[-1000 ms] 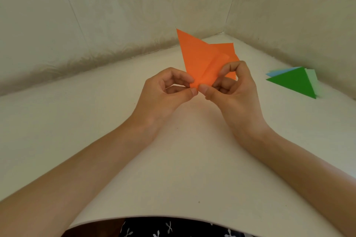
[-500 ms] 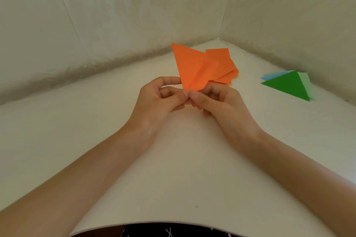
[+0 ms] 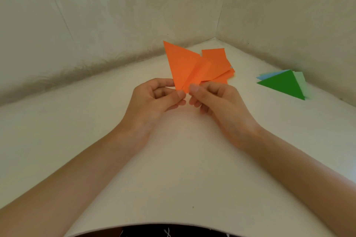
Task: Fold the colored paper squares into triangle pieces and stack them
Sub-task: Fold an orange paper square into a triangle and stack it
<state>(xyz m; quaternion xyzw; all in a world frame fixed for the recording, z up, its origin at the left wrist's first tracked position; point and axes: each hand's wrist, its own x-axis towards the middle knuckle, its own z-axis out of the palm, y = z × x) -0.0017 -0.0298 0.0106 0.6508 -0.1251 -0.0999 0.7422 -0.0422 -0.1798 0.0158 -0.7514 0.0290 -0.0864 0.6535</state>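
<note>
Left hand point(image 3: 154, 100), right hand point(image 3: 215, 100): paper point(image 3: 183, 63) corner

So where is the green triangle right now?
In the head view, the green triangle lies on the table, far right by the wall, on top of a light blue piece and a pale green piece.

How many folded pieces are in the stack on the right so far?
3 visible: a dark green triangle on top, a pale green piece sticking out past its right edge, and a light blue piece showing at its far left. Others may be hidden underneath.
</note>
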